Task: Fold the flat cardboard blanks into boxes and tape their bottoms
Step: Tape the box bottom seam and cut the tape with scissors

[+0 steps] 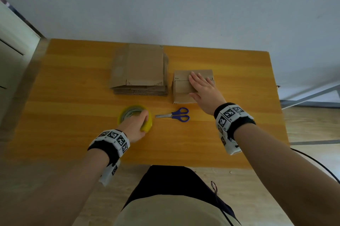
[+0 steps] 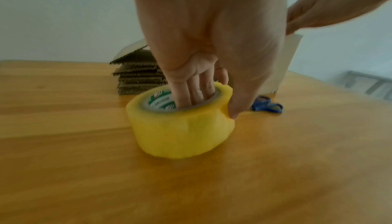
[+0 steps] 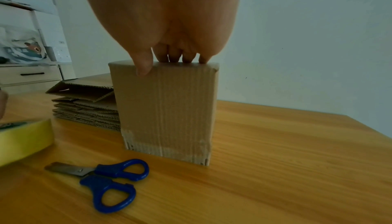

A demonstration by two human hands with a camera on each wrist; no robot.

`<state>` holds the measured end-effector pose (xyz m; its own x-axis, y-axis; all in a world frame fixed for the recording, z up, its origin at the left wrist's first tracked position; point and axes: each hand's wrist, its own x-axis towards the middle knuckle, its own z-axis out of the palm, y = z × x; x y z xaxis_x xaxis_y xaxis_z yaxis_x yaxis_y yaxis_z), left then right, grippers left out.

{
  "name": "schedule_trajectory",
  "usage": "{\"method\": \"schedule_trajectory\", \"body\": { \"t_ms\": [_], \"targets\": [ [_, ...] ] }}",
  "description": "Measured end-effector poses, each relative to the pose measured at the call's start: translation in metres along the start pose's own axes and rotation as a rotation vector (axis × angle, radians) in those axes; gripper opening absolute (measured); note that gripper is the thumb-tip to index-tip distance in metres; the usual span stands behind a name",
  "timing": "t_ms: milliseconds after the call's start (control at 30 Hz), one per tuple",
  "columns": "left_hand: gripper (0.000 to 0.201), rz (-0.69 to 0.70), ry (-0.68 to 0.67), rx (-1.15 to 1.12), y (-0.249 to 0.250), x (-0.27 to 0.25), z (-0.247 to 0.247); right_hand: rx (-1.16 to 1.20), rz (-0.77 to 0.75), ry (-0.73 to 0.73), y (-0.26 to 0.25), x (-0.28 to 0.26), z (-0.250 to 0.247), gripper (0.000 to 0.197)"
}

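A folded cardboard box [image 1: 182, 87] [image 3: 167, 110] stands upright on the wooden table [image 1: 73, 82], right of centre. My right hand [image 1: 202, 87] [image 3: 169, 56] lies flat on its closed top flaps, fingers straight, thumb down the near face. A stack of flat cardboard blanks [image 1: 141, 69] [image 2: 135, 75] [image 3: 84, 107] lies to the box's left. My left hand [image 1: 137, 124] [image 2: 201, 85] grips a yellow tape roll [image 1: 147, 126] [image 2: 180, 127] [image 3: 23, 142] on the table, fingers down inside its core and thumb on the outer wall.
Blue-handled scissors [image 1: 174, 114] [image 3: 106, 177] [image 2: 267, 106] lie shut on the table between the tape roll and the box. A pale wall stands behind the table's far edge. A white cabinet [image 3: 29, 75] is at the far left. A metal frame [image 1: 312, 95] stands off the right edge.
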<state>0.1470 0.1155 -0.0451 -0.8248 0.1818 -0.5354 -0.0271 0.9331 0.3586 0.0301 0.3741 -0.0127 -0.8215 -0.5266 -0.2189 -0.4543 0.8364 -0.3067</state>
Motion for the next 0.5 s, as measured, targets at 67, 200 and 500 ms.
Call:
{"method": "schedule_trajectory", "body": {
  "t_ms": [67, 200, 500],
  "targets": [
    [0.032, 0.002, 0.047, -0.084, 0.004, 0.001, -0.013, -0.004, -0.003, -0.017, 0.0, 0.0, -0.002, 0.057],
    [0.035, 0.018, 0.125, -0.253, 0.012, 0.003, -0.042, 0.009, 0.002, -0.034, -0.002, 0.0, -0.005, 0.057],
    [0.036, 0.144, 0.205, -0.291, 0.053, 0.016, -0.121, 0.035, 0.013, -0.062, -0.005, 0.0, -0.014, 0.058]
  ]
}}
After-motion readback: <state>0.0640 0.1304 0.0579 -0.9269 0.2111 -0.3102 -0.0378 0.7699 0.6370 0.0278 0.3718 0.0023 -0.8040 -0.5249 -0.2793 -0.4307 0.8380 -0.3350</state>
